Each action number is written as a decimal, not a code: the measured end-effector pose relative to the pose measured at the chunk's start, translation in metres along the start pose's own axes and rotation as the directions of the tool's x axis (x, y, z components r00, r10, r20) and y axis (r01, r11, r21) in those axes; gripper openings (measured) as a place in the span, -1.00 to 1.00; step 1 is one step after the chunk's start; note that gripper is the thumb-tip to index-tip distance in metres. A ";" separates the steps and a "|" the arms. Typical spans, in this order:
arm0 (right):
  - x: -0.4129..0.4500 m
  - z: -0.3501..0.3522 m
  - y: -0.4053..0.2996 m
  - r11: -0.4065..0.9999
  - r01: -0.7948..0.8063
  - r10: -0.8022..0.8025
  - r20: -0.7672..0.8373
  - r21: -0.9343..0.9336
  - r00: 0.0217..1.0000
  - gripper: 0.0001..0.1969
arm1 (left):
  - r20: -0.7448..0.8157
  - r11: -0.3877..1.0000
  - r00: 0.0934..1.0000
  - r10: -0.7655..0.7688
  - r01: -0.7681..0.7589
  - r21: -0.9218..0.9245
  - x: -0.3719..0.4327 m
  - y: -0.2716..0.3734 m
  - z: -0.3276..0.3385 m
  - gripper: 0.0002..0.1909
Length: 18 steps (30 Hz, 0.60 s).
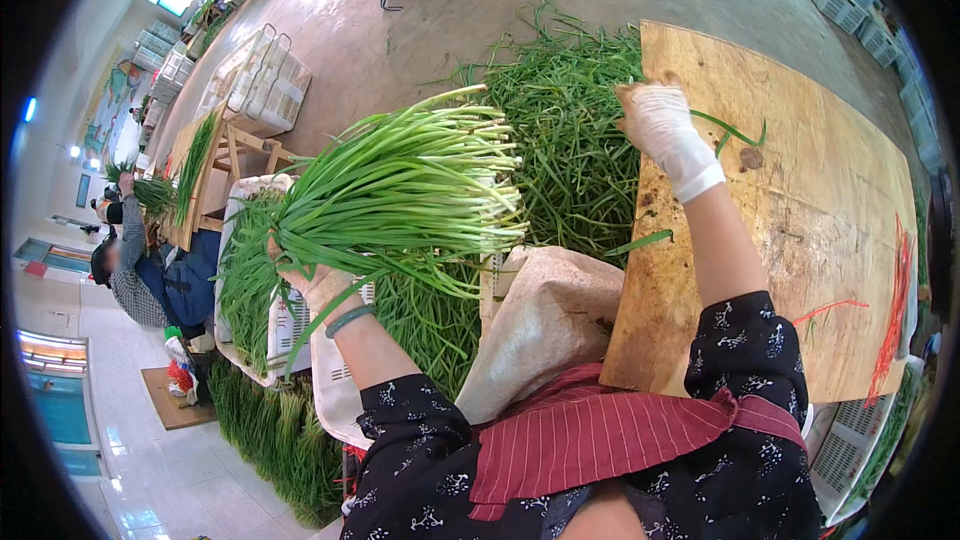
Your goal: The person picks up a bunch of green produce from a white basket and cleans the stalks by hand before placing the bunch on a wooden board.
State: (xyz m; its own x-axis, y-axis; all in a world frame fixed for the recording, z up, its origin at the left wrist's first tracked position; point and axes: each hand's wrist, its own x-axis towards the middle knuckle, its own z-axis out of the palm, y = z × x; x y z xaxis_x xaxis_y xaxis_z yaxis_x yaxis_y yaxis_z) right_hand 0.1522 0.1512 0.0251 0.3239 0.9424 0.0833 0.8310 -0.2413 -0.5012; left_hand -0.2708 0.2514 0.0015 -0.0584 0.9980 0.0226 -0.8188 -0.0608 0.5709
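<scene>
A large bunch of long green garlic chives or similar leafy stalks (397,187) fans out from my left hand (311,277), which grips it near the leafy end; the pale stem ends point right. My right hand (660,124), in a whitish glove or wrap, is over the left edge of a stained plywood board (810,202). Its fingers are bent and partly hidden, so whether they hold anything is unclear. Loose green leaves (731,129) lie on the board near it. Beyond the board's left edge spreads a heap of leafy trimmings (577,135).
White plastic crates (341,397) with greens stand at left, beside a pale sack (551,315). Red ties (896,315) lie at the board's right edge. Upright bundles (277,435) stand lower left. A co-worker (150,270) holds greens at another wooden table. More crates (259,82) stand on the floor.
</scene>
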 end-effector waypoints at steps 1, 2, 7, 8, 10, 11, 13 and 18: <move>0.002 0.009 -0.014 0.937 0.025 -0.034 -0.022 -0.348 0.999 -0.69 | 0.009 1.000 1.000 0.005 -0.005 0.002 0.001 0.003 -0.007 -0.44; -0.001 0.011 -0.027 0.990 0.084 -0.092 0.061 0.116 0.994 -0.67 | 0.020 1.000 1.000 0.010 -0.010 0.005 0.002 0.006 -0.013 -0.44; -0.022 0.019 -0.094 0.719 0.151 -0.261 0.062 0.679 0.963 -0.62 | 0.174 0.998 0.983 -0.063 0.064 0.000 0.005 0.001 -0.009 -0.46; -0.012 0.036 -0.093 0.706 0.178 -0.246 0.001 0.685 0.969 -0.58 | 0.257 0.993 0.961 -0.103 0.112 -0.021 0.009 0.000 -0.008 -0.47; -0.014 0.035 -0.101 0.543 0.078 -0.189 0.032 0.836 0.981 -0.70 | 0.269 0.995 0.958 -0.095 0.096 0.009 0.010 0.001 -0.008 -0.48; -0.012 0.029 -0.101 0.495 0.060 -0.170 0.029 0.867 0.985 -0.76 | 0.194 0.997 0.979 -0.061 0.053 0.047 0.014 0.001 -0.005 -0.49; -0.013 0.016 -0.098 0.468 0.138 -0.191 -0.053 0.873 0.980 -0.82 | 0.046 0.991 0.999 0.025 -0.031 0.132 0.019 0.003 0.001 -0.49; 0.005 -0.004 0.001 -0.098 0.234 -0.313 -0.253 0.967 0.916 -0.78 | -0.044 0.994 0.998 0.051 -0.055 -0.093 0.039 0.009 0.025 -0.55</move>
State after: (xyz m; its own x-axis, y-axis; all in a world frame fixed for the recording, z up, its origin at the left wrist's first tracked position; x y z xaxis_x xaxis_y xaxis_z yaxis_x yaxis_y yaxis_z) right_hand 0.1567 0.1544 0.0286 0.1511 0.8798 0.4507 -0.4433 0.4678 -0.7646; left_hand -0.2666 0.2905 0.0283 -0.1248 0.9920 0.0159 -0.8640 -0.1166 0.4897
